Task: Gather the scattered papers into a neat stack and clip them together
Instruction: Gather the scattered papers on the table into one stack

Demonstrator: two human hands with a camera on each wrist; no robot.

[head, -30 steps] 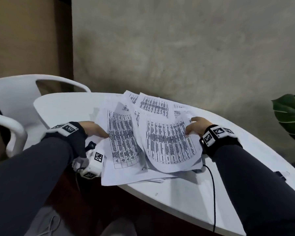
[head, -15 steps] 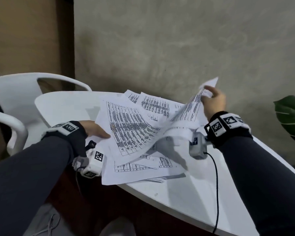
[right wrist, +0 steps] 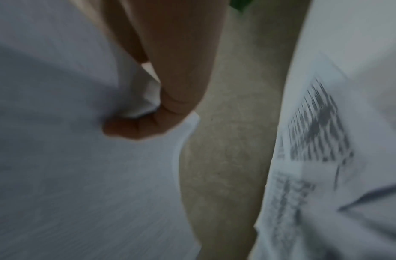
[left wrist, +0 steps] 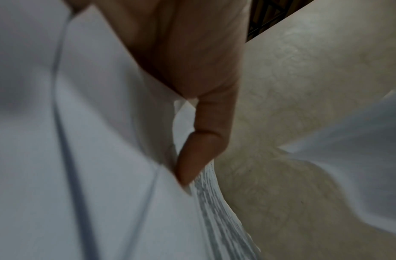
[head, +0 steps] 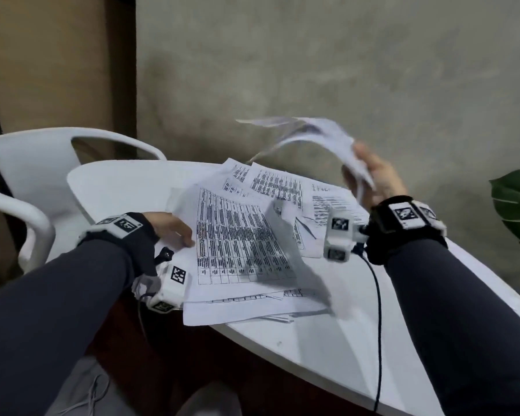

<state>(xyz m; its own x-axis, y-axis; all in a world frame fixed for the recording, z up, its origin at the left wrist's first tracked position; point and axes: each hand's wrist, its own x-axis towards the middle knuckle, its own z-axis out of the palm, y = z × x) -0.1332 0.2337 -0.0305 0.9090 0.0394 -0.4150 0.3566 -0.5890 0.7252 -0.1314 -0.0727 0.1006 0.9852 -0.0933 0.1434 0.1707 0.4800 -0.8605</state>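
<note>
Printed sheets lie fanned in a loose pile (head: 240,250) on the white round table (head: 312,340). My left hand (head: 168,232) is at the pile's left edge, and the left wrist view shows its thumb (left wrist: 199,140) pinching the sheets (left wrist: 92,158). My right hand (head: 376,175) is raised above the table's far right and grips a few lifted sheets (head: 312,133), which arch leftward and are blurred. In the right wrist view the curled thumb (right wrist: 165,105) clamps that paper (right wrist: 59,158), with printed sheets (right wrist: 314,158) to the right.
A white plastic chair (head: 27,163) stands left of the table. A green plant (head: 517,202) is at the right edge. A black cable (head: 379,310) hangs from my right wrist across the table's near side. A grey wall rises right behind the table.
My right hand has lifted sheets off the right side of the pile and swung them up and further right. My left hand has stayed at the pile's left edge.
</note>
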